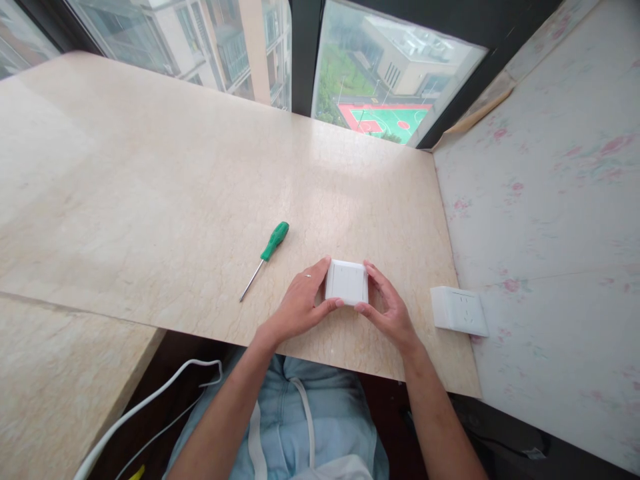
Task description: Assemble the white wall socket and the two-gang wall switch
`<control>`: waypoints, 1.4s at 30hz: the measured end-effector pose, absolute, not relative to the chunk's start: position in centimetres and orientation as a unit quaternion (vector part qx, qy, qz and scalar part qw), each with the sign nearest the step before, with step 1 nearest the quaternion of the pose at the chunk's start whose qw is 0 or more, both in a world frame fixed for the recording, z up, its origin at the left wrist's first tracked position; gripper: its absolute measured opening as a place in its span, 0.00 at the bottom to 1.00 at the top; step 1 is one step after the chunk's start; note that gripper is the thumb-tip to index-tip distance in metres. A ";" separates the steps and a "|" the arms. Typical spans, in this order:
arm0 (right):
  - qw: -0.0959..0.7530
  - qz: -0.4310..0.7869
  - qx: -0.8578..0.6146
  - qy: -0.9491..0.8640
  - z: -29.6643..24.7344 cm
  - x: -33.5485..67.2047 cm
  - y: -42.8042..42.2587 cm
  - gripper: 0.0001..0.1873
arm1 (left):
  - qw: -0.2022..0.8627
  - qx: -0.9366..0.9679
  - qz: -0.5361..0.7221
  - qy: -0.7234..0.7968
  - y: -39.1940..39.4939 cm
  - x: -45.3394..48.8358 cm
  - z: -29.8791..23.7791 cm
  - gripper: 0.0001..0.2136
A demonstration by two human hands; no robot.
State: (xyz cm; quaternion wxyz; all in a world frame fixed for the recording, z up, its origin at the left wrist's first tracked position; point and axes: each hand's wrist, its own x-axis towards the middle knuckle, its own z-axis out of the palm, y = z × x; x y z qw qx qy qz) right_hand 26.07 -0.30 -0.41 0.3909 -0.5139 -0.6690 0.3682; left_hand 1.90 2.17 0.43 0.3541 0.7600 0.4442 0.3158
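Note:
A white square switch panel (347,281) lies on the beige marble sill (150,200), near its front edge. My left hand (300,303) grips its left side, thumb under the near edge and fingers along the far corner; a ring shows on one finger. My right hand (387,307) grips the right side the same way. Both hands are closed on the panel. A screwdriver (265,257) with a green handle lies on the sill to the left of my left hand, tip pointing toward me.
A white wall socket (459,310) is fixed on the flowered wall (550,220) at the right. Windows (390,80) run along the back. A white cable (150,400) hangs below the sill at the left. A lower marble ledge (60,373) sits at the left front.

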 end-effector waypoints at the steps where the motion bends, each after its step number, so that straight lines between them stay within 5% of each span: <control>1: 0.390 0.371 -0.514 -0.668 -0.4 26.1 -0.3 0.40 | 0.360 0.760 0.312 0.442 2.2 1.8 0.5 0.37; 32: 0.315 0.461 -0.529 -0.639 1.9 25.9 0.8 0.42 | 0.487 0.692 0.279 0.454 3.8 1.9 2.6 0.41; 42: 0.356 0.527 -0.523 -0.567 1.1 25.3 0.4 0.49 | 0.365 0.721 0.233 0.541 2.2 3.9 1.5 0.42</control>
